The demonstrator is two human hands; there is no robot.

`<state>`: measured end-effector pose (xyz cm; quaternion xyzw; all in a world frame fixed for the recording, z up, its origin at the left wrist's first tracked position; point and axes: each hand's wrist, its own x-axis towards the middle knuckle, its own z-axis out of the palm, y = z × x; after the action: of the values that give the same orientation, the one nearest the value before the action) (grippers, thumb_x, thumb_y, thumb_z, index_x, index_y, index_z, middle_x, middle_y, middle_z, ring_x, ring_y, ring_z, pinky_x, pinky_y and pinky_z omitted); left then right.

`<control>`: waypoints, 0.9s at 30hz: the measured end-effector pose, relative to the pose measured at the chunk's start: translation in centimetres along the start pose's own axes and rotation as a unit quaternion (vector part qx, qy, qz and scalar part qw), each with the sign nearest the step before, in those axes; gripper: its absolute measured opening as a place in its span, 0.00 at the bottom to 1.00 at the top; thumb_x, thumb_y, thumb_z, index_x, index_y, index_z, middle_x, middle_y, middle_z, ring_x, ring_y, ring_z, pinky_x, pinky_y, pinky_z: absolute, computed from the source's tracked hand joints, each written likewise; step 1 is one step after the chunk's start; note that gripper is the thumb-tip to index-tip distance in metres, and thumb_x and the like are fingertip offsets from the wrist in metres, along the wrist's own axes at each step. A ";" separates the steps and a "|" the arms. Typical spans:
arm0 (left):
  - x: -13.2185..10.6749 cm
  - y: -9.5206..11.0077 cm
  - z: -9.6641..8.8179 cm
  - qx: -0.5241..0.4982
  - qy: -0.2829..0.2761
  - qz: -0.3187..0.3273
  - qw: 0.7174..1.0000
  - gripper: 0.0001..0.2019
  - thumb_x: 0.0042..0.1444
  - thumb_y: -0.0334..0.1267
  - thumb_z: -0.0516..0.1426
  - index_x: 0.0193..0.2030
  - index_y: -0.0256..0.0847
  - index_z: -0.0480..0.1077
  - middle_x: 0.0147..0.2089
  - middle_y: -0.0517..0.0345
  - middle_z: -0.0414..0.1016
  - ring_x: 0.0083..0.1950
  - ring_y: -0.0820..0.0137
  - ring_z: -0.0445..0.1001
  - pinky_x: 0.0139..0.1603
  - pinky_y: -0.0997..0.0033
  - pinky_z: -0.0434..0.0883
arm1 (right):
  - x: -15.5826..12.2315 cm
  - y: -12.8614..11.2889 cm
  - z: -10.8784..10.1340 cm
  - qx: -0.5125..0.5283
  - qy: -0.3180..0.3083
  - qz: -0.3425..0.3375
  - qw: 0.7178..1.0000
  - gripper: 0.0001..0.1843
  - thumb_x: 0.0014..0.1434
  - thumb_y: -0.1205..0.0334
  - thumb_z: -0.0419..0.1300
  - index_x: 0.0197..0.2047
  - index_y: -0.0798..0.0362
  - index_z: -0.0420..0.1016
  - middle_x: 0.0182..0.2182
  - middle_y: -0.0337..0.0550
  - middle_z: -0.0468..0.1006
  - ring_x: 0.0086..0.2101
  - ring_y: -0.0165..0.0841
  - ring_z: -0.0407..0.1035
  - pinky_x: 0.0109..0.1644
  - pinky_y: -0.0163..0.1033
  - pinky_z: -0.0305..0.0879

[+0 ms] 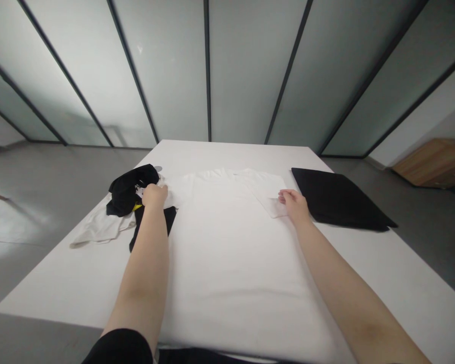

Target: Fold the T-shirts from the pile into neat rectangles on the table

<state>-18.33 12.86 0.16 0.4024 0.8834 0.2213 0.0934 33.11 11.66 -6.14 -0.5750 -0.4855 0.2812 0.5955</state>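
White T-shirt point(227, 242) lies between left hand point(154, 194), finger grip unclear, and right hand point(296, 205), fingers pinching its sleeve point(276, 208).

A white counter point(68, 293) stood loaded
A white T-shirt point(227, 242) lay spread midway, a jumbled clothes heap point(125, 194) left, flat black cloth point(337, 199) right

Diffuse light washed out the white fabric T-shirt point(231, 242) against the white flat surface point(60, 288). Glare marked smooth grey floor point(15, 227) past the surface's left edge; wide-angle distortion splayed thin dark bars point(208, 76) beyond its far edge.
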 end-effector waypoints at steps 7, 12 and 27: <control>0.3 -0.1 -0.2 0.017 -0.008 0.010 1.000 0.20 0.59 0.39 0.60 0.56 0.34 0.77 0.63 0.25 0.77 0.64 0.37 0.76 0.60 0.41 0.74 | 0.1 0.0 0.0 -0.016 -0.008 0.006 1.000 0.17 0.59 0.44 0.66 0.38 0.50 0.82 0.36 0.46 0.85 0.36 0.38 0.79 0.47 0.47 0.79; 0.2 1.1 -1.0 -0.019 -0.001 0.056 0.998 0.16 0.62 0.38 0.59 0.56 0.40 0.73 0.56 0.35 0.80 0.61 0.41 0.78 0.59 0.44 0.73 | 0.0 -0.1 0.0 -0.033 -0.021 -0.001 0.999 0.17 0.59 0.44 0.65 0.38 0.50 0.83 0.34 0.47 0.85 0.37 0.39 0.79 0.49 0.48 0.78; -4.8 7.8 -1.5 -0.171 -0.165 0.272 0.933 0.18 0.73 0.44 0.50 0.64 0.42 0.69 0.62 0.44 0.80 0.54 0.61 0.82 0.55 0.62 0.78 | -0.3 -1.1 0.1 -0.054 -0.030 0.019 0.998 0.14 0.59 0.49 0.65 0.38 0.50 0.82 0.35 0.47 0.85 0.40 0.40 0.80 0.52 0.49 0.77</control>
<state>-10.48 13.22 5.08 0.6358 0.6611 0.3168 0.2415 32.67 11.28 -5.20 -0.6068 -0.5068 0.2829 0.5430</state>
